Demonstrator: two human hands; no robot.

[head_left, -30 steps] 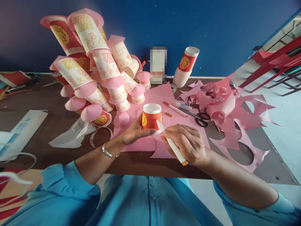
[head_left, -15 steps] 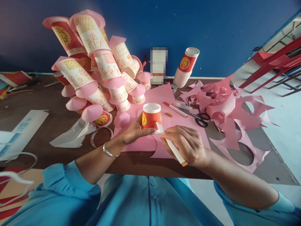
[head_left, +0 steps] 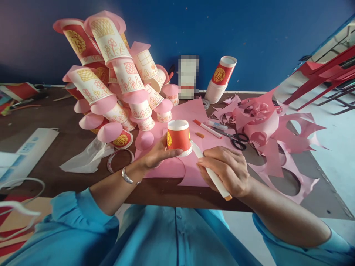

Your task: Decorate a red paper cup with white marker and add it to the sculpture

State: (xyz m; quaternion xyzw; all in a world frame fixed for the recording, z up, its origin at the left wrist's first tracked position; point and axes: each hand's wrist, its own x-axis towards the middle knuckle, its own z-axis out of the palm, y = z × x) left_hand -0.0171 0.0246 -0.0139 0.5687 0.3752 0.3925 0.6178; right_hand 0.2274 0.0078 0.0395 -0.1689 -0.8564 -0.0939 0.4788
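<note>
As our right hand (head_left: 226, 170) clamps the pen (head_left: 217, 183) between closed fingers, our left hand (head_left: 159, 153) clasps the cup (head_left: 178, 138) over the pink paper (head_left: 191, 171). We cannot tell whether the pen's tip touches the cup's lower right side. Beyond lie 1 pair of scissors (head_left: 239, 141) and 1 marker (head_left: 210, 131); farther still, 1 stack (head_left: 217, 87) leans before the blue wall (head_left: 249, 44).

Left hand (head_left: 159, 153) holding red cup (head_left: 178, 138), right hand (head_left: 229, 170) marker (head_left: 212, 175)
</note>
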